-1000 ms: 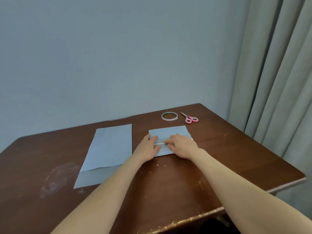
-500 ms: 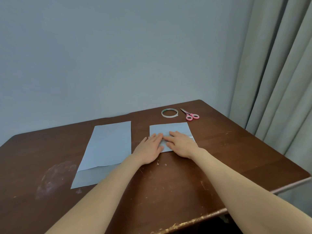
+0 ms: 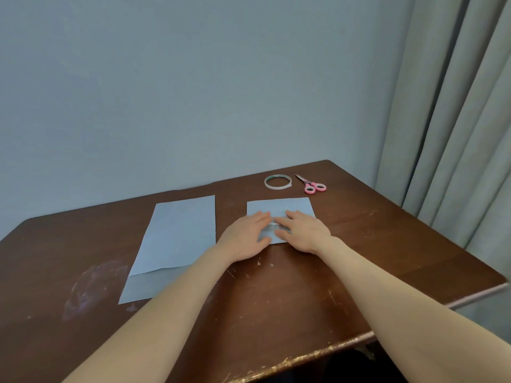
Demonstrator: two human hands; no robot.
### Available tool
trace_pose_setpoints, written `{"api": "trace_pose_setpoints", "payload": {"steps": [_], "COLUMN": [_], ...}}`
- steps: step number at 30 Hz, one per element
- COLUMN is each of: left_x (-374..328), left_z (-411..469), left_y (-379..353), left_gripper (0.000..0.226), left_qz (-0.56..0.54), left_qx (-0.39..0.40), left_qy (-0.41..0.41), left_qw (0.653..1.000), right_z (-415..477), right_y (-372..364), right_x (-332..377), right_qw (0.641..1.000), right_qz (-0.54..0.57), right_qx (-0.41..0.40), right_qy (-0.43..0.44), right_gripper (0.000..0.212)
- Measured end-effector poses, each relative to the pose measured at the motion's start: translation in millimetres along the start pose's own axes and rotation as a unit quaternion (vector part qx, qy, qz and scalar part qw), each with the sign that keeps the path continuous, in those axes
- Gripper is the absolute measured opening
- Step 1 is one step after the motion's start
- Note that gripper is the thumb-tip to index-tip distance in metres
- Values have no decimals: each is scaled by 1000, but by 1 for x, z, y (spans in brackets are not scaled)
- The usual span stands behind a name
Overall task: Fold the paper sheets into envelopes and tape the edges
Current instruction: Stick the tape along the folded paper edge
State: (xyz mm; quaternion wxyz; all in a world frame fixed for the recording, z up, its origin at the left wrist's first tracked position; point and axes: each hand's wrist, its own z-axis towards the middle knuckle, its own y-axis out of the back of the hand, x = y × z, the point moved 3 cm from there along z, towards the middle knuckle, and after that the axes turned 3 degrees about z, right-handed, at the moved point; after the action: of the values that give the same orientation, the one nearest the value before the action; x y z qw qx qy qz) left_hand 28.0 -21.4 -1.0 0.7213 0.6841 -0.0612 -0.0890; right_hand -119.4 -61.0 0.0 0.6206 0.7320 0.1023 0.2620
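A light blue folded paper sheet lies on the brown tabletop, a little right of centre, with both hands laid on its near half. The left hand and right hand rest palm down, side by side, fingers straight, close together and pressing the paper flat.

A second ago the right hand's fingers pointed sideways along a pale strip running across the fold. Half a second ago the two hands had drawn together over it with fingertips meeting. Now a narrow gap has opened between them, and a short shiny patch of that strip shows there. The paper itself has not shifted.

The hands cover most of the near half of the folded sheet, so the crease and the edges there cannot be made out. Whether the shiny patch is tape is unclear.

To the left lie flat blue sheets, one over another, the lower one sticking out at the near end and partly hidden by the left forearm. Beyond the folded sheet sit a tape roll and, just beside it, pink-handled scissors.
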Motion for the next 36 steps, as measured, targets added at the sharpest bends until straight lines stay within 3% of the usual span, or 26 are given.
{"api": "trace_pose_setpoints", "payload": {"steps": [6, 10, 12, 15, 20, 27, 36], "left_x": [5, 28, 42, 51, 40, 40, 43], "left_z": [-10, -17, -20, -16, 3, 13, 17], "left_y": [-13, -5, 0, 5, 8, 2, -5], "left_gripper": [60, 45, 41, 38, 29, 34, 44], "left_qz": [-53, -102, -168, -258, -414, -526, -550], "left_qx": [38, -64, -113, -93, -36, -28, -24], "left_qy": [47, 185, 253, 316, 363, 396, 398], "left_qw": [997, 975, 946, 908, 834, 752, 734], "right_z": [2, 3, 5, 10, 25, 31, 36], "right_y": [-6, 3, 10, 19, 13, 0, 1], "right_x": [-6, -4, -1, 8, 25, 19, 21], "right_qw": [1000, 999, 999, 994, 986, 981, 972], "right_qz": [-15, -3, 15, 45, 135, 169, 208], "right_qx": [22, 32, 1, -97, -88, -74, -75], "right_qy": [-2, -15, -30, -26, -32, -55, -74], "right_gripper": [50, 49, 49, 39, 25, 20, 9]}}
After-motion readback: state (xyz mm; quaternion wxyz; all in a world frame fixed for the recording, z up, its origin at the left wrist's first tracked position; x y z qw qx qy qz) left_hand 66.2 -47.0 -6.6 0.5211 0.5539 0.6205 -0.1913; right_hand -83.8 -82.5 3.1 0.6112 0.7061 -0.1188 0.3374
